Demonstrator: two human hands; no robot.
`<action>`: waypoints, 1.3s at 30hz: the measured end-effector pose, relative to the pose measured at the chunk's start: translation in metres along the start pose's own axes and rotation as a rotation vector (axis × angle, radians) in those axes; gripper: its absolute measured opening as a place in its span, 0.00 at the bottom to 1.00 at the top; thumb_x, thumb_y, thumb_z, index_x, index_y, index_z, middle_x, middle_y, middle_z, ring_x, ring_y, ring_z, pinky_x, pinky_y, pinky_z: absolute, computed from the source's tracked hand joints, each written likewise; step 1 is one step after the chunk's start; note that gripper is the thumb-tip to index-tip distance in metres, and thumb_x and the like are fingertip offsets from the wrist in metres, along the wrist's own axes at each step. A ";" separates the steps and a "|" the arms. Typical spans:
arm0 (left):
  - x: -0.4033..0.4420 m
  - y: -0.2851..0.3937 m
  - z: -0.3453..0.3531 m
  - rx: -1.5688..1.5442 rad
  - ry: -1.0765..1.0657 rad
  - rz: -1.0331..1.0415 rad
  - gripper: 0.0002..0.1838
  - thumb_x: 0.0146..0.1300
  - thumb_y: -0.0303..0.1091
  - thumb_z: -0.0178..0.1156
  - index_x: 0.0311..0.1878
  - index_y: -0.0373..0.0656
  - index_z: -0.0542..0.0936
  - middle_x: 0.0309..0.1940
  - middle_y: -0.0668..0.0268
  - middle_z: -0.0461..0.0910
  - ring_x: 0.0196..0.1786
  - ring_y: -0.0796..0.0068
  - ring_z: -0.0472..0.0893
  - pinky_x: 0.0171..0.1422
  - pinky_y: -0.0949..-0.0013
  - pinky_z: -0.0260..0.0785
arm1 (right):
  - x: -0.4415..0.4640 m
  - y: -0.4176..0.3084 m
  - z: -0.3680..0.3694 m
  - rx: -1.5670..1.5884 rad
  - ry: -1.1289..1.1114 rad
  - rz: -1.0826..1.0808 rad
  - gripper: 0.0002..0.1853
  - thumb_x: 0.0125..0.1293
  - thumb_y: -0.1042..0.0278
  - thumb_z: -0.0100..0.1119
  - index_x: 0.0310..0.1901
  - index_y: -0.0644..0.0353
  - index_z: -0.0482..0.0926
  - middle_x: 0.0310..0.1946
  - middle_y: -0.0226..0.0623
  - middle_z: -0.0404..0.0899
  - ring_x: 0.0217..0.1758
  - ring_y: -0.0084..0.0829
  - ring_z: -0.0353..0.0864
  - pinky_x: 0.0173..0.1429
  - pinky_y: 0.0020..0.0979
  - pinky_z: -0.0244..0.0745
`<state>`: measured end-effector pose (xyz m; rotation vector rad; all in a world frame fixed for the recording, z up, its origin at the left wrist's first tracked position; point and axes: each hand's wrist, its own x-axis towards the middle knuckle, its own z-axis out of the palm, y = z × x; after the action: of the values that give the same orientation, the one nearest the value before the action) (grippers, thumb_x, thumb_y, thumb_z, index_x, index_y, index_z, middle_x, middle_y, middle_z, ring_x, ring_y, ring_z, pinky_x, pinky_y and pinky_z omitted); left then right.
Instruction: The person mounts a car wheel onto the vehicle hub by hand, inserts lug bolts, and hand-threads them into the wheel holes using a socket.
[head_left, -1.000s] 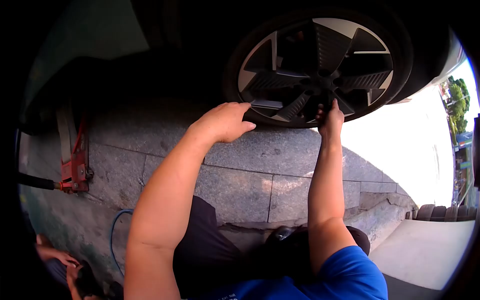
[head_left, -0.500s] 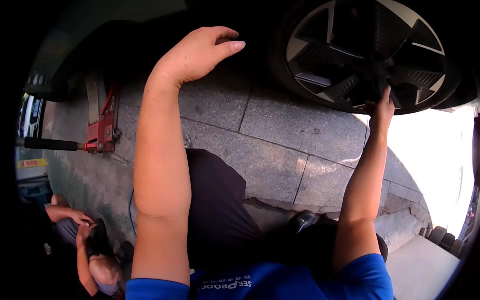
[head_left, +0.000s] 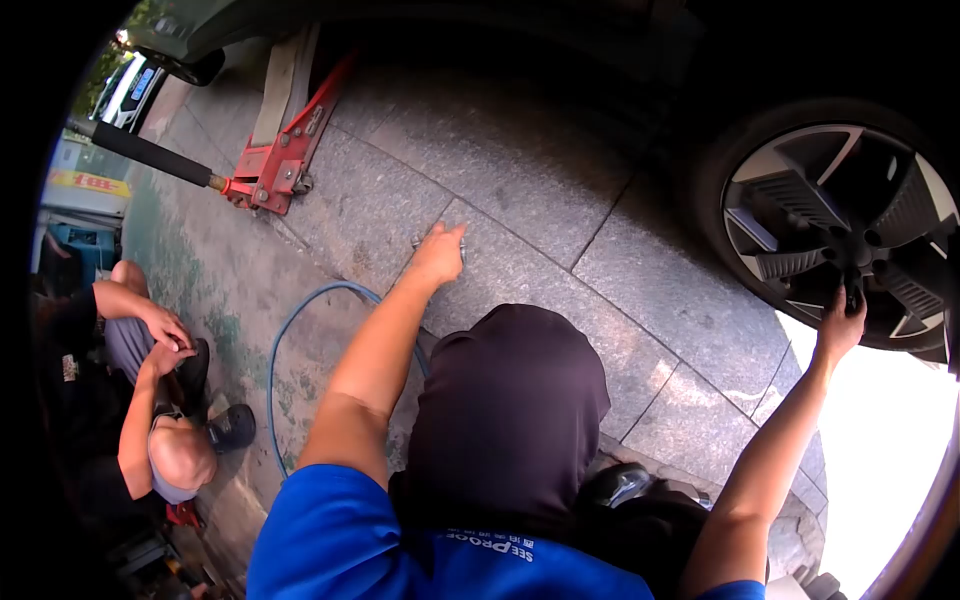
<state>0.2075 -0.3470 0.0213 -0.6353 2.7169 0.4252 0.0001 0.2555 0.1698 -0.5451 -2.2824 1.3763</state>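
Observation:
My left hand (head_left: 437, 258) reaches down to the stone paving, fingers curled over a shiny metal piece (head_left: 461, 246) that is mostly hidden under them. At the right, a car wheel (head_left: 790, 215) with a black and silver rim stands under the dark car body. My right hand (head_left: 843, 322) is at the lower part of its hub, fingers closed around a small dark piece just below the centre. What that piece is, I cannot make out.
A red floor jack (head_left: 275, 172) with a black-gripped handle (head_left: 150, 155) stands under the car at upper left. A blue hose (head_left: 273, 370) curves across the floor beside my knee (head_left: 510, 390). Another person (head_left: 165, 340) sits low at the left, hands together.
My left hand has dropped from in front of the dark car body to the metal piece on the paving. My right hand has stayed at the hub while the view shifted left.

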 end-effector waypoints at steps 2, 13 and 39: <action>-0.003 -0.001 0.014 0.126 -0.001 0.104 0.29 0.58 0.25 0.54 0.66 0.50 0.68 0.68 0.47 0.60 0.62 0.46 0.70 0.67 0.56 0.65 | 0.035 0.043 -0.014 0.864 -0.276 0.410 0.26 0.70 0.46 0.51 0.57 0.61 0.71 0.40 0.44 0.80 0.38 0.31 0.78 0.39 0.29 0.74; 0.012 -0.015 0.064 0.394 0.057 0.148 0.12 0.63 0.31 0.50 0.49 0.39 0.74 0.56 0.46 0.68 0.56 0.53 0.75 0.53 0.58 0.75 | 0.054 0.063 -0.013 1.037 -0.348 0.501 0.25 0.70 0.47 0.51 0.52 0.65 0.72 0.35 0.43 0.80 0.32 0.29 0.78 0.30 0.24 0.74; -0.103 0.368 -0.165 -1.418 -0.511 0.222 0.12 0.74 0.41 0.46 0.44 0.41 0.69 0.39 0.57 0.79 0.28 0.77 0.75 0.29 0.74 0.69 | -0.003 -0.019 0.009 1.043 -0.042 0.747 0.28 0.66 0.49 0.55 0.52 0.72 0.69 0.42 0.58 0.80 0.43 0.52 0.82 0.48 0.43 0.74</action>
<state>0.0834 -0.0508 0.2864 -0.3765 1.6348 2.2233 -0.0046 0.2394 0.1831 -0.9946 -1.0572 2.6170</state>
